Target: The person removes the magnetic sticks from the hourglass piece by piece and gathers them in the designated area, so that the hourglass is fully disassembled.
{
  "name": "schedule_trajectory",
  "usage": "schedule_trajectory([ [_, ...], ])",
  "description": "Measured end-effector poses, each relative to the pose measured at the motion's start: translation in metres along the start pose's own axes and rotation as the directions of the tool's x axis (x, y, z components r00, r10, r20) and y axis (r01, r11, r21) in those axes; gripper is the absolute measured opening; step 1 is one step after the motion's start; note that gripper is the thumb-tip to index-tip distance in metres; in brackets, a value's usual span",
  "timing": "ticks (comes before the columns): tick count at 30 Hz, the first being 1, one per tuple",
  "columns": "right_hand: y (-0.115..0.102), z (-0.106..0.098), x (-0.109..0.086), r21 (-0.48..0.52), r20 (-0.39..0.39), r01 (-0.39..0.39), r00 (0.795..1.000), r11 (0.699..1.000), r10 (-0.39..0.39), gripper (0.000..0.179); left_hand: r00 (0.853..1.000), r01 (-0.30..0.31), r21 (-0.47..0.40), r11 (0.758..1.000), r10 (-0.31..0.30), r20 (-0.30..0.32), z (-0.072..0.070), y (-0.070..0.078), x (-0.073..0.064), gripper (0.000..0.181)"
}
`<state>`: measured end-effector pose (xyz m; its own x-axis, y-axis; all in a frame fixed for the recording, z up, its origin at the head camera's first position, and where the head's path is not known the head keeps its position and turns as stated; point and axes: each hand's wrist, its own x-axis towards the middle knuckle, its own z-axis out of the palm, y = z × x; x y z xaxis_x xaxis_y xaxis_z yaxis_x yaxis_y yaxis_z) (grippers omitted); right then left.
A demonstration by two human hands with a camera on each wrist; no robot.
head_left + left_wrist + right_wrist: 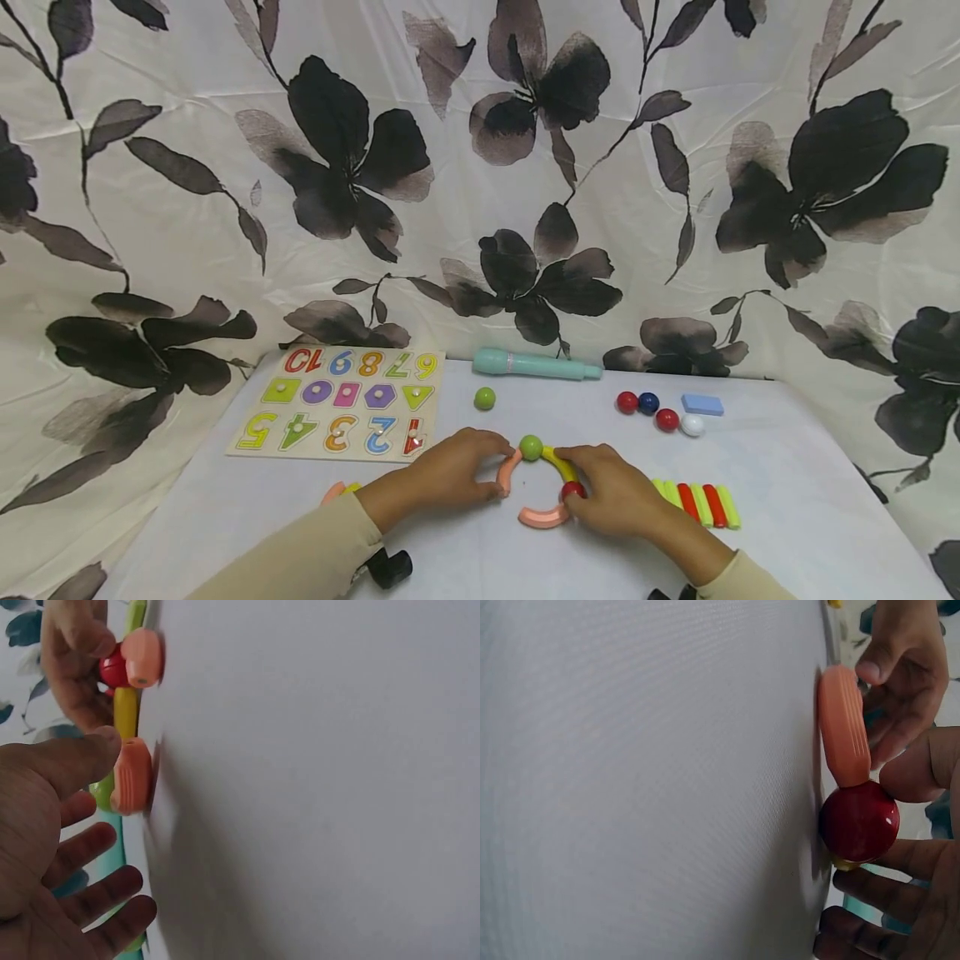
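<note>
On the white table, a ring of magnetic toy pieces lies between the hands. It has an orange curved stick (508, 472) at left, a green ball (531, 447) on top, a yellow curved stick (559, 463), a red ball (572, 492) and a lower orange curved stick (543, 518); the lower left has a gap. My left hand (461, 468) holds the left orange stick between thumb and index finger, its other fingers spread in the left wrist view. With thumb and fingers, my right hand (617, 492) grips the red ball, the index reaching along the yellow stick.
A number-and-shape puzzle board (341, 404) lies at back left. Behind the ring are a loose green ball (484, 398) and a teal tube (536, 365). Several balls (667, 419), a blue block (702, 405) and a row of yellow and red sticks (702, 505) lie right.
</note>
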<state>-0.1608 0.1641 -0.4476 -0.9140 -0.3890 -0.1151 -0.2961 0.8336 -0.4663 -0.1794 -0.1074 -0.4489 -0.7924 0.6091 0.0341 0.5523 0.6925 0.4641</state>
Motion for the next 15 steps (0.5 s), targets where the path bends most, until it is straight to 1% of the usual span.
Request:
schedule_trajectory([
  [3,0.0014,-0.0011,0.0006,-0.014,0.0,0.024,1.0,1.0,-0.024,0.057,1.0,-0.005,0.013,1.0,0.005,0.03,0.0031,0.0034,0.0014,0.05],
  [5,0.0022,-0.0014,0.0014,-0.031,-0.003,0.039,0.999,0.999,-0.039,0.056,0.999,-0.004,0.027,1.0,0.003,0.039,0.0038,0.0052,0.0025,0.052],
  [11,0.0029,-0.0031,0.0021,-0.058,0.008,0.052,0.999,0.997,-0.051,0.057,0.999,-0.018,0.065,0.998,0.016,0.033,0.0053,0.0066,0.0056,0.054],
  [15,0.0031,-0.0045,0.0014,-0.041,0.03,0.045,0.999,0.998,-0.044,0.06,0.999,0.007,0.073,0.997,-0.01,0.039,0.0057,0.0084,0.0073,0.054],
])
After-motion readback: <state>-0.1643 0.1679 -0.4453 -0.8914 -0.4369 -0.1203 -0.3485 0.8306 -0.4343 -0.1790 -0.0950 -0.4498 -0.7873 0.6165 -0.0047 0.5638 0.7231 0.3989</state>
